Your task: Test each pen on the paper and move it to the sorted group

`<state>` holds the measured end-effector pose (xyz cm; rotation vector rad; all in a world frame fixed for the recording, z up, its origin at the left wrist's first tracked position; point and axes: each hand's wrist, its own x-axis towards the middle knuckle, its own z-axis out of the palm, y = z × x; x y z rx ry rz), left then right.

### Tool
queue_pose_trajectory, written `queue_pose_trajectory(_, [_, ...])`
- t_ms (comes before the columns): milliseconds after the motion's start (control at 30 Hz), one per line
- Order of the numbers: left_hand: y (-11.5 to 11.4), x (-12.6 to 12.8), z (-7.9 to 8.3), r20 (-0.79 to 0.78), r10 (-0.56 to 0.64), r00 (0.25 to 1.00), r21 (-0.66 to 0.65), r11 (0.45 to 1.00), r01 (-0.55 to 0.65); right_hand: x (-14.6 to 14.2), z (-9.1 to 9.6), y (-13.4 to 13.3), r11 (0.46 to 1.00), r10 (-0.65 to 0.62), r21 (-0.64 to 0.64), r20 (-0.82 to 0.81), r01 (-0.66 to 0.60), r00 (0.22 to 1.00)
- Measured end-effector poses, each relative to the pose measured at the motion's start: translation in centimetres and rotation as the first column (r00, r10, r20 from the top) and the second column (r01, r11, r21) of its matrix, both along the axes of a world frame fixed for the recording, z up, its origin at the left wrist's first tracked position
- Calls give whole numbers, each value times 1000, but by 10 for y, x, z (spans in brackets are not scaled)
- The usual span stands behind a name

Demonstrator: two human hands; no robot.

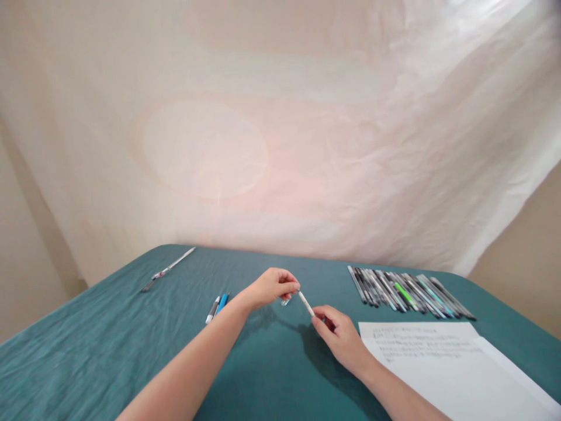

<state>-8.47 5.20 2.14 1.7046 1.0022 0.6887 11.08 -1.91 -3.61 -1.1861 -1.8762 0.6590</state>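
Note:
Above the middle of the table, a slim white pen [306, 304] is stretched slantwise between my two hands. My left hand [272, 287] pinches its far end with thumb and fingertips, and that tip is mostly hidden. Lower and to the right, my right hand [339, 335] grips the near end between thumb and fingers. Just below the left fingers shows a small clear and pale blue piece [286, 302], too small to name; whether it is held or lies on the cloth I cannot tell.
Several pens [401, 290] lie in a row at right, one bright green. White sheets with handwriting [421, 368] lie nearer on the right. A white-and-black pen [213, 310] and a blue pen [222, 303] lie left of centre. Long thin items [169, 269] rest far left on the green cloth [109, 327].

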Motion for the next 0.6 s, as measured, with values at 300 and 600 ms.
queue_pose_trajectory(300, [-2,10,-19,188,26,982,-142,990,1,0,-3,0,999,-35,30,-15,36,999])
queue_pose_trajectory(600, [1,18,-37,339,189,922,-289,953,-89,2,-9,3,992,-90,87,-13,91,996])
